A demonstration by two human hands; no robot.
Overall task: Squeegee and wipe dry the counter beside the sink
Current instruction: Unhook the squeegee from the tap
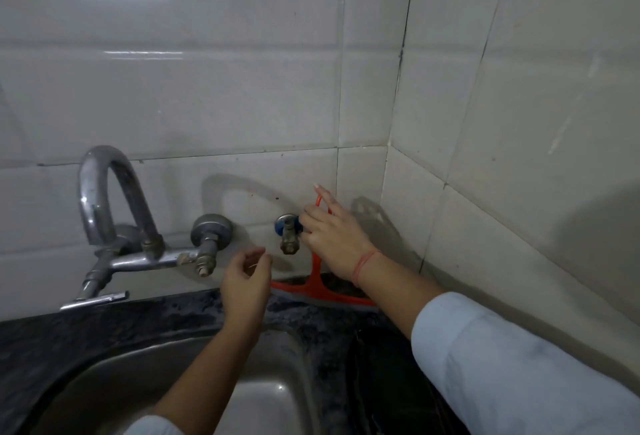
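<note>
An orange squeegee (317, 278) stands upright against the tiled back wall, its grey blade resting on the dark speckled counter (329, 327) right of the sink. My right hand (332, 237) grips the loop of its handle, right beside a small wall tap (289, 233) with a blue collar. My left hand (246, 282) hovers over the back edge of the counter, left of the squeegee, fingers loosely curled and holding nothing. No cloth is in view.
A steel sink (180, 386) fills the lower left. A chrome mixer faucet (114, 212) with a curved spout juts from the wall above it. White tiled walls meet in a corner at the right, close behind the squeegee.
</note>
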